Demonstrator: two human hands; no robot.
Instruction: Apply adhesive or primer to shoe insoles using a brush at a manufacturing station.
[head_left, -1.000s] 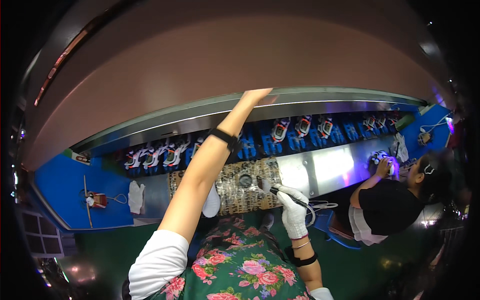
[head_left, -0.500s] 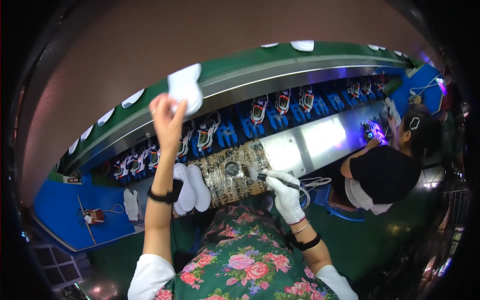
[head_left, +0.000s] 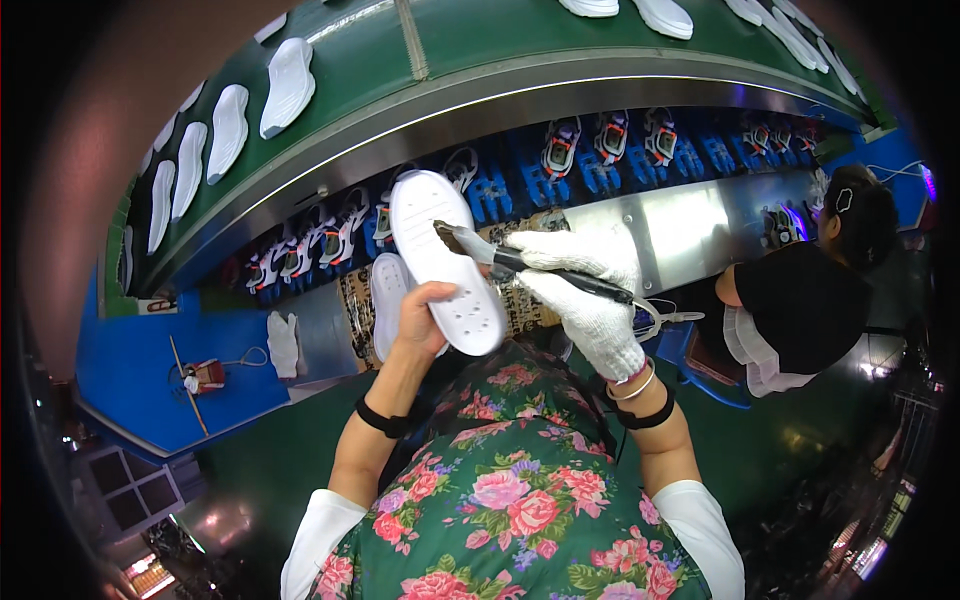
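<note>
My left hand [head_left: 425, 318], bare, grips a white shoe sole [head_left: 441, 240] near its lower left edge and holds it tilted above the bench. A white knit glove covers my right hand [head_left: 592, 285], closed round the black handle of a brush [head_left: 515, 262]. The brush's dark bristle tip meets the sole's face, or hovers just over it; I cannot tell which. A thin hose or cord trails from its handle. Behind my left hand, a second white sole [head_left: 387, 290] lies on the cardboard-covered bench [head_left: 355, 318], partly hidden.
A green conveyor belt [head_left: 360, 60] carries several white soles beyond a metal rail [head_left: 400, 140]. Below it sit several shoes [head_left: 561, 150] on blue holders. At right a co-worker [head_left: 800, 270] sits by the bench. A loose glove [head_left: 283, 344] lies at left beside a blue tabletop [head_left: 130, 370].
My left hand has come down from beside the belt, let go of the white piece it held there, and now holds a sole. My right hand has brought the brush up to it.
</note>
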